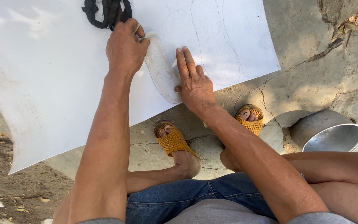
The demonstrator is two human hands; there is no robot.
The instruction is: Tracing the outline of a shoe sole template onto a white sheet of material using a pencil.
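A person squats on cracked concrete [311, 79] over a big white sheet [54, 83] spread on the ground. On the sheet, near its lower edge, lies a pale sole template [160, 68], long and rounded, slanting from upper left to lower right.

The left hand [125, 47] sits at the template's upper end. Its fingers are curled in a loose fist, and something thin pokes out between them at the template's edge; it is too small to tell what it is. The right hand [193, 83] lies flat beside the template's right side, fingers straight and close together, pointing up the sheet, the thumb touching the template's lower part. It grasps nothing; it only presses down.

To the right of the hands, faint pencilled sole outlines [216, 41] show on the sheet. At the sheet's top edge, just above the left hand, lies a black twisted strap [106, 12].

Below the sheet the person's feet wear woven yellow sandals [172, 141], one under each forearm. A metal pot [332, 132] stands on the ground to the right, near the right knee. Bare dirt [17, 191] with dry leaves lies at lower left.
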